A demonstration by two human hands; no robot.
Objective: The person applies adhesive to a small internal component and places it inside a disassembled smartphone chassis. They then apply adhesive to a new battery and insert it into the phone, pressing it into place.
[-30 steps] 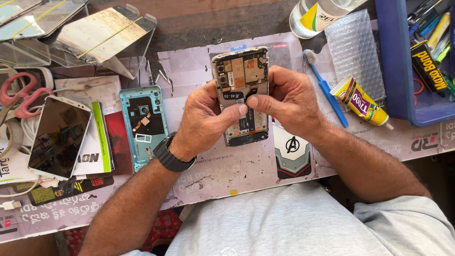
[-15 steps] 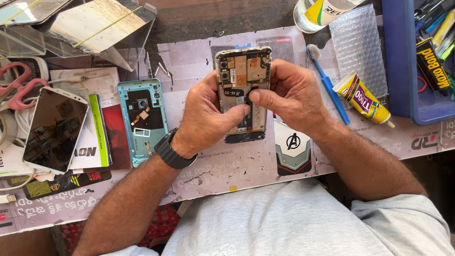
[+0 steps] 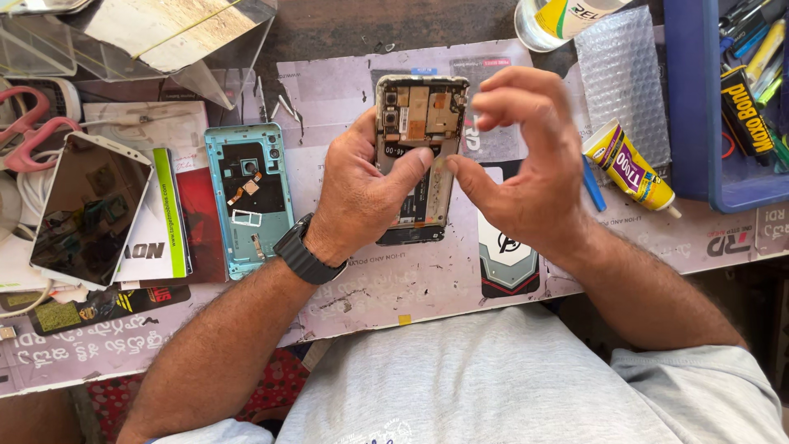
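Light blue phone back cover (image 3: 249,197), pink scissors (image 3: 29,131), yellow glue tube (image 3: 629,164), blue tray (image 3: 694,107), black watch (image 3: 300,251), grey shirt (image 3: 509,386).

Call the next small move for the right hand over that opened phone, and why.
Probably bring the right hand back down so thumb and forefinger meet the opened phone with exposed circuit board. The hand hovers apart from it, fingers curled and thumb pointing at the lower half, while the left hand alone grips the phone, thumb pressed across its middle. Whether anything is pinched is unclear.
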